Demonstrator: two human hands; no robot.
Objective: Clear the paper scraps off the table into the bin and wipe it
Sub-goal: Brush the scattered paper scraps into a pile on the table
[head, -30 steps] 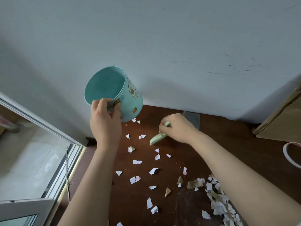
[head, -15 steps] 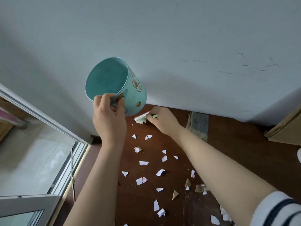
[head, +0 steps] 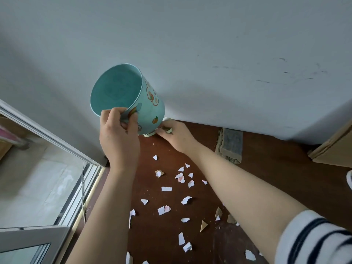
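Nearest, paper scraps (head: 166, 188) lie scattered across the table (head: 266, 178). The left hand (head: 119, 134) grips the tilted bin (head: 148, 111) by its rim. The right hand (head: 177, 136) clamps a small brush (head: 149, 134) beside the wall. Probable step: sweeping. Next: draw scraps into the bin.

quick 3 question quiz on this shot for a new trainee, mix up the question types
1. Multiple choice: which hand grips the bin by its rim? A) left B) right C) both
2. True or false: the table is free of paper scraps.
3. Fill in: the right hand holds a small brush, partly hidden behind the bin, where the table meets the ____.

Key
1. A: the left hand holds it tilted in the air.
2. False: many scraps lie scattered on it.
3. wall
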